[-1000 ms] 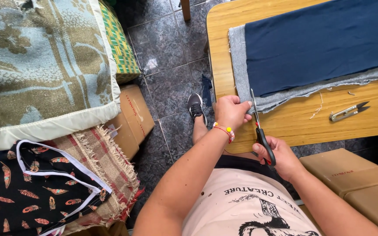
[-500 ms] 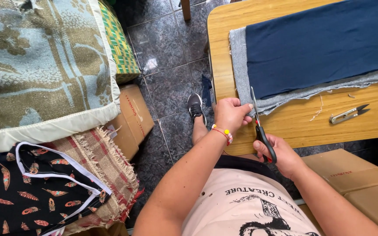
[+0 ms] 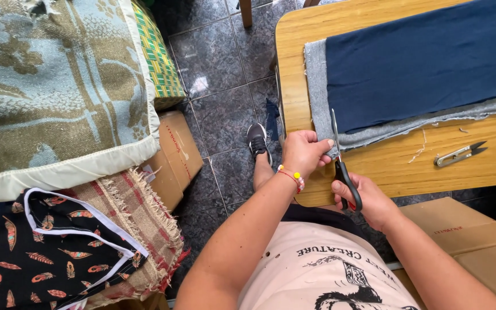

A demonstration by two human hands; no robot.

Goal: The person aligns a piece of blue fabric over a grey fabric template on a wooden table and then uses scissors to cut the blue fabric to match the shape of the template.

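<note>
Grey cloth [image 3: 340, 129], frayed along its edge, lies on the wooden table [image 3: 386, 166] with its near corner pinched in the left hand [image 3: 304, 152]. That hand is closed on the fabric, fingers curled over the corner, and a beaded bracelet [image 3: 291, 175] circles its wrist. Just to its right, the right hand [image 3: 368, 201] is wrapped around the black handles of a pair of scissors [image 3: 341, 166], fingers through the loops. The blades point away from the person and stand against the cloth's edge beside the left fingertips; how far apart they are cannot be told from this view.

Beyond both hands, a folded dark blue fabric [image 3: 426, 63] rests on top of the grey cloth and covers most of it, leaving a grey border along the left and near sides. To the right of the right hand, well apart from it, a small metal thread snip [image 3: 459, 154] lies on the bare wood, with a loose thread [image 3: 419, 150] between it and the scissors.

Below the left hand, past the table edge, the person's foot in a black shoe [image 3: 258, 140] stands on dark tiled floor [image 3: 219, 74]. Further left of the hands sit a cardboard box [image 3: 173, 155], a woven fringed mat [image 3: 139, 229], a black patterned garment [image 3: 41, 247] and a large pale blue and tan blanket [image 3: 53, 86]. Another cardboard box [image 3: 466, 229] lies just under the right forearm.
</note>
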